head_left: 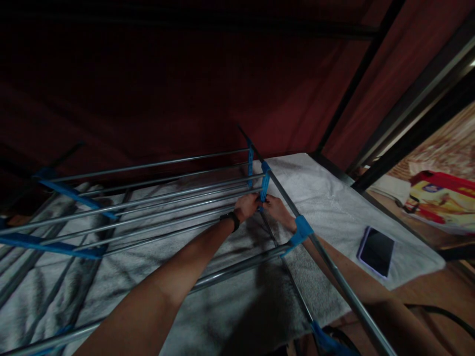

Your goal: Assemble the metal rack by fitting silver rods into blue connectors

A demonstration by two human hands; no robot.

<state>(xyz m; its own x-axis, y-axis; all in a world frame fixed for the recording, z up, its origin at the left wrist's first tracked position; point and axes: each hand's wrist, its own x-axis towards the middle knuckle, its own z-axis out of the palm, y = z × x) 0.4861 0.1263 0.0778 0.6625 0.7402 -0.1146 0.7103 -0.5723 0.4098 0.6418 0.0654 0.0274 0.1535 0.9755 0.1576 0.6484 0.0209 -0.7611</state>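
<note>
The rack [343, 282] is being supported on a pale towel [315, 188], its nearest part, the side tube [359, 305], being seen at lower right. A crossbar [241, 268] is being carried leftward from a blue joint [305, 227] right of centre. A phone [376, 251] is being borne by the towel at right.

Near the centre, the lower end of a blue bracket [265, 184] is being pinched by the fingers of the left hand [247, 206] and right hand [276, 210], set close together; exact fingertip placing is being obscured by shadow. The right forearm is being crossed by the side tube.

Thin rods [185, 192] are being held roughly parallel across the left half. The metal is being judged stiff, smooth, rather slippery and probably hollow, hence light for its length; the bracket is being judged plastic, at risk if twisted. Holds at the bracket's end and on the tube beside the joint are being favoured over mid-rod, where leverage is being lost.

Beyond, a red backdrop [208, 99] is being shown across the upper frame.
</note>
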